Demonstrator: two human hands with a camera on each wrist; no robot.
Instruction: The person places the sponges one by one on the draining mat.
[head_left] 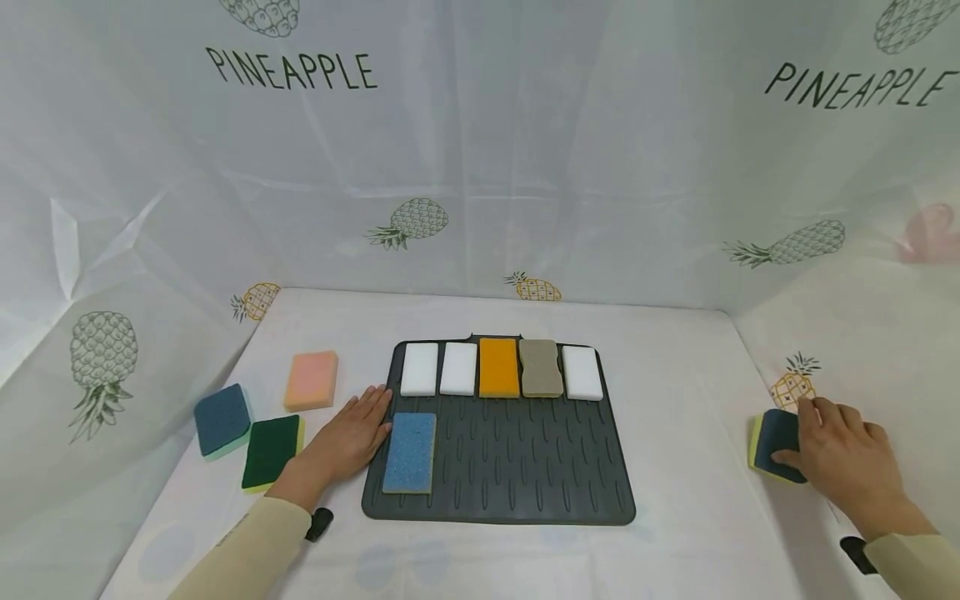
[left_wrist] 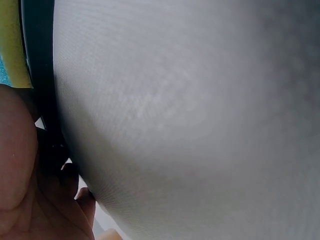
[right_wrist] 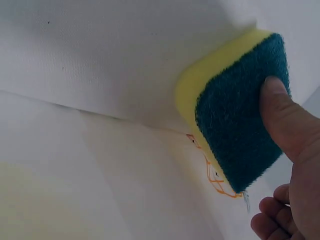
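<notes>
At the far right, my right hand (head_left: 847, 450) holds a yellow sponge (head_left: 776, 446) with a dark blue-green scouring face. The right wrist view shows the thumb (right_wrist: 280, 112) pressed on that scouring face, and the sponge is tilted beside the sheet. My left hand (head_left: 351, 437) rests at the left edge of a dark grey ridged mat (head_left: 525, 467), its fingers extended along the rim. A blue sponge (head_left: 409, 452) lies on the mat just right of that hand. Along the mat's back stand white sponges (head_left: 419, 370), an orange sponge (head_left: 498, 367) and a wavy-sided beige sponge (head_left: 541, 368) in a row.
Left of the mat lie a pink-orange sponge (head_left: 311, 380), a dark blue sponge (head_left: 222, 419) with a pale green base and a green-and-yellow sponge (head_left: 272, 450) beside my left forearm. White pineapple-printed sheeting (head_left: 480, 150) rises at the back and both sides.
</notes>
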